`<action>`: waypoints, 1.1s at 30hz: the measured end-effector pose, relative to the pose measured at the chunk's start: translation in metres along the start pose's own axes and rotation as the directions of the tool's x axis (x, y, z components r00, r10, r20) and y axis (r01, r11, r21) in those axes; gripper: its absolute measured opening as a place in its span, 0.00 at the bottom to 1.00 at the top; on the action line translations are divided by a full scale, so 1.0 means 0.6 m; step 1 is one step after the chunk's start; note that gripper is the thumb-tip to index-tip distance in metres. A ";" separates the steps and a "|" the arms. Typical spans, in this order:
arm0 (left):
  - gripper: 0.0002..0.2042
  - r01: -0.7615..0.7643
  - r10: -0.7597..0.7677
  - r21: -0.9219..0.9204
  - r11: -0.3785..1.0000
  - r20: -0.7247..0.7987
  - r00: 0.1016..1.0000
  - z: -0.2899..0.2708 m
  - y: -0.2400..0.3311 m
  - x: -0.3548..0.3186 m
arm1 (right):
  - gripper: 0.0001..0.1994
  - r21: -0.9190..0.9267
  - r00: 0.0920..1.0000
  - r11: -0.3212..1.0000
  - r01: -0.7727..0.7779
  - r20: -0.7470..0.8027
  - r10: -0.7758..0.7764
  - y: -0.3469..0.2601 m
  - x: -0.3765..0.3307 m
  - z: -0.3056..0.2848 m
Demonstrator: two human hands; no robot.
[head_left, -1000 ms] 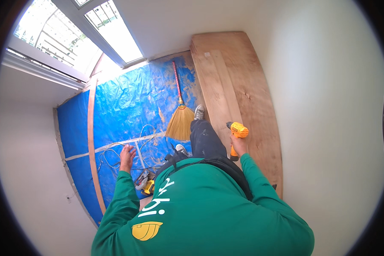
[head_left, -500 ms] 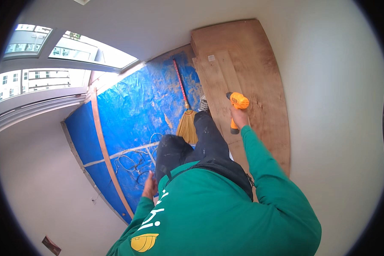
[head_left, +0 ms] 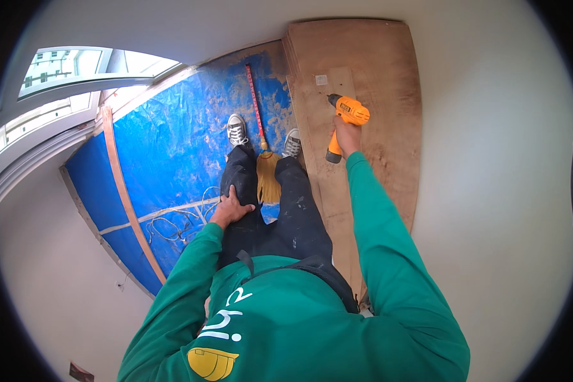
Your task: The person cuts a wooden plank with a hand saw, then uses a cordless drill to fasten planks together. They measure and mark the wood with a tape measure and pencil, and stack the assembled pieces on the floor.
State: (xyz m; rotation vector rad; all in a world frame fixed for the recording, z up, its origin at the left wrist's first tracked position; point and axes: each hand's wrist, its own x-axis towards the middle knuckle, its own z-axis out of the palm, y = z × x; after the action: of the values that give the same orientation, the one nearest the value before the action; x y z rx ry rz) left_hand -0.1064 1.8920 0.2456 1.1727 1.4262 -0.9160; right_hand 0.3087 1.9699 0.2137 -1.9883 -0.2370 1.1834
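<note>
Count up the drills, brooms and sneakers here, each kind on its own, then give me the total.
Cordless drill: 1, in the right hand
Broom: 1, on the blue tarp
Sneakers: 2, one on each foot
Total: 4

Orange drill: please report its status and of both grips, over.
Right grip shut around orange drill, chuck pointing left. Left grip on left leg, no tool seen. Possible trip point: broom between the legs.
</note>
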 end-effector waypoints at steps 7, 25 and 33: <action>0.67 -0.037 0.040 -0.066 0.997 0.043 0.998 -0.021 -0.045 0.010 | 0.12 0.037 0.998 0.998 -0.043 -0.035 0.045 0.004 0.057 0.040; 0.63 0.011 -0.009 -0.033 0.999 0.055 0.998 -0.005 -0.045 0.027 | 0.10 -0.015 0.989 0.993 -0.115 -0.091 0.113 0.017 0.068 0.069; 0.62 0.021 -0.018 -0.068 0.997 0.037 0.999 -0.028 -0.027 0.021 | 0.10 0.024 0.985 0.990 -0.139 -0.103 0.141 0.033 0.062 0.066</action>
State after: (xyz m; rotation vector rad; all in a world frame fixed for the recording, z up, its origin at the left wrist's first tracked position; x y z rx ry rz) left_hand -0.1260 1.9068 0.2355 1.0878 1.4314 -0.8905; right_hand 0.2924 1.9972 0.1649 -2.0727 -0.0348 1.1599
